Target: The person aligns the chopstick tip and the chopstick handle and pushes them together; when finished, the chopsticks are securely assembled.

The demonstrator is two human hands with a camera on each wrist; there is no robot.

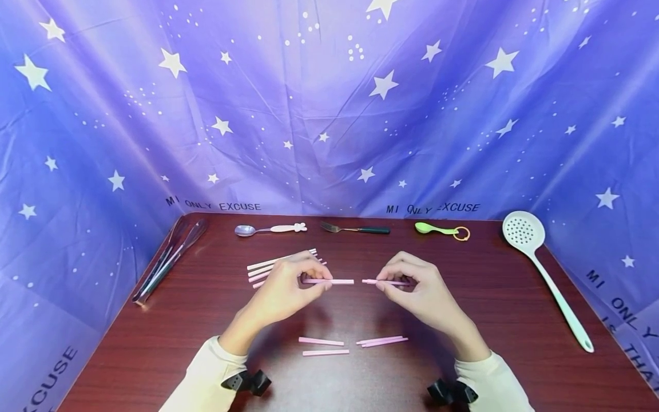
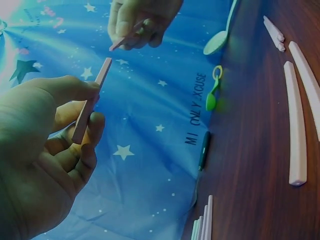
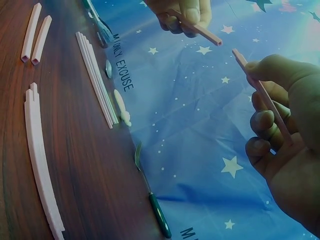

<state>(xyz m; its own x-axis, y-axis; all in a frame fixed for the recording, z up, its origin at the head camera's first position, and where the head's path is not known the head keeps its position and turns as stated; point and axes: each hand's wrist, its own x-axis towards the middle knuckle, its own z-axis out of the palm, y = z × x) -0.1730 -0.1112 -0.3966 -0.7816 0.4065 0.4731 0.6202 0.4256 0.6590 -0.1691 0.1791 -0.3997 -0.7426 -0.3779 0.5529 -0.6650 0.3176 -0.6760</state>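
My left hand point(image 1: 284, 289) pinches a pink chopstick half point(image 1: 343, 281) between thumb and fingers, its hollow square end pointing right. Facing it across a small gap, my right hand point(image 1: 423, 289) pinches another chopstick half point(image 3: 266, 100), whose narrower tip points left. The two ends are apart, held above the table and roughly in line. Nearer the front lie two loose square halves point(image 1: 326, 353) on the left and a pair of halves with narrow tips point(image 1: 383, 342) on the right. Behind my left hand, several longer pink sticks point(image 1: 261, 266) lie side by side, partly hidden.
Along the back edge of the dark red table point(image 1: 216, 320) lie a spoon point(image 1: 273, 229), a fork point(image 1: 355, 229) and a green measuring spoon point(image 1: 437, 229). A whisk-like metal utensil point(image 1: 170, 260) is at the left, a slotted skimmer point(image 1: 546, 274) at the right. Starry cloth point(image 1: 329, 114) surrounds the table.
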